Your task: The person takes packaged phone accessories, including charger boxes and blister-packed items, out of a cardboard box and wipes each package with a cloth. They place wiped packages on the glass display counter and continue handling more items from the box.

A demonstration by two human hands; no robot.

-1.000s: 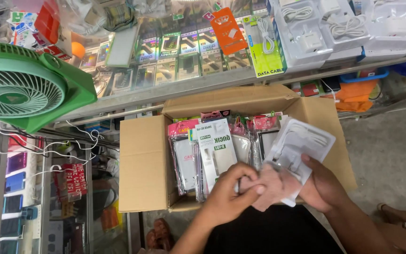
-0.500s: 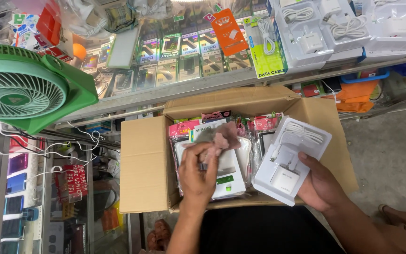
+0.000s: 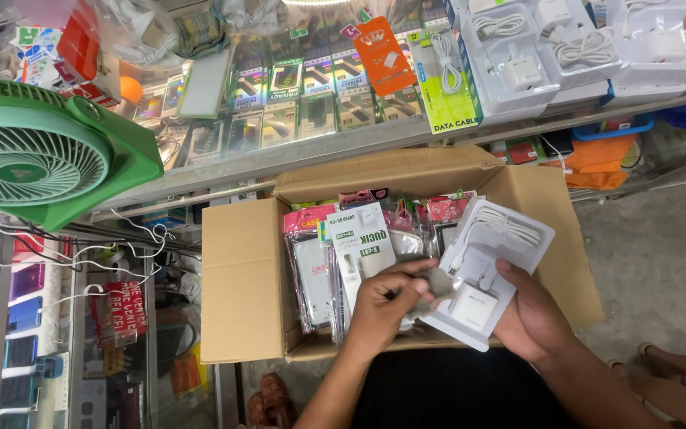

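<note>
Your left hand [image 3: 387, 306] has come back from the packets in the box, where it was half a second ago, and now sits close against the white charger pack [image 3: 486, 270], while your right hand [image 3: 529, 318] has kept its place under that pack's lower right edge. The largest thing before you is the glass display counter [image 3: 375, 143], which runs across the top of the view with rows of boxed accessories behind its pane and white charger sets and a cable packet stacked on its upper side. Left of it stands the green fan [image 3: 37, 155], its round grille facing you, with white wires trailing below it. Just under the counter rail sits the open cardboard box [image 3: 240, 278], flaps folded out, packed with upright packets; a tall white packet [image 3: 363, 242] stands near the middle and pink-topped packets [image 3: 307, 266] stand to its left. The white charger pack is held tilted over the right half of the box, a coiled cable showing in its upper part and a plug in its lower part. Your right hand cups it from below, thumb laid over the front face. Your left hand is curled, its fingertips pinching a small greyish scrap [image 3: 438, 282] against the pack's left edge; what that scrap is cannot be told.
</note>
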